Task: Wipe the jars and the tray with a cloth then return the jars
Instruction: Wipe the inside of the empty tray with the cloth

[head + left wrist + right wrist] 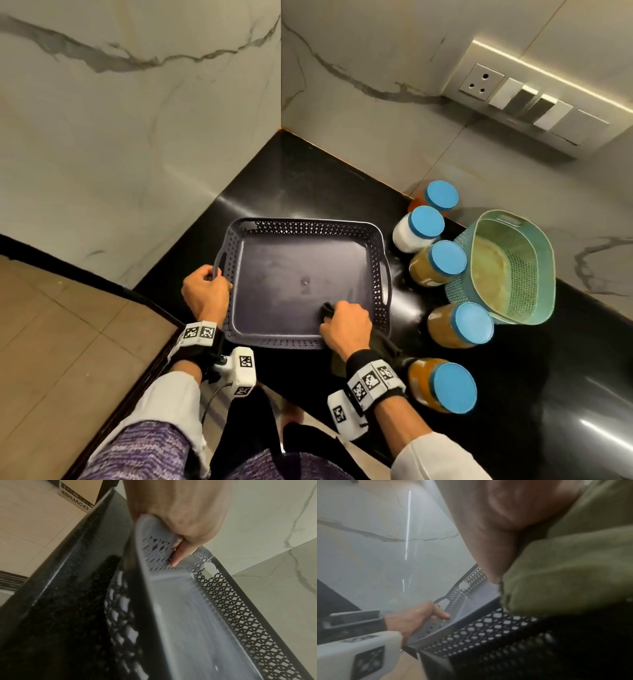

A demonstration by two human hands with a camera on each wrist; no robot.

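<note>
Tray (301, 270) I'm gripping: matt dark plastic, perforated lattice walls, smooth floor. Cloth (570, 574): olive, fuzzy fabric. Countertop (513, 377): glossy black stone. Basket (513, 270): teal perforated plastic. Walls (137, 137): polished marble.

One text can be read — "46HJAC43", printed in dark letters along the white edge strip of a brown cardboard box (80, 492) standing on the floor, seen at the top left of the left wrist view. Small square pictograms sit above it — too small to read.
</note>
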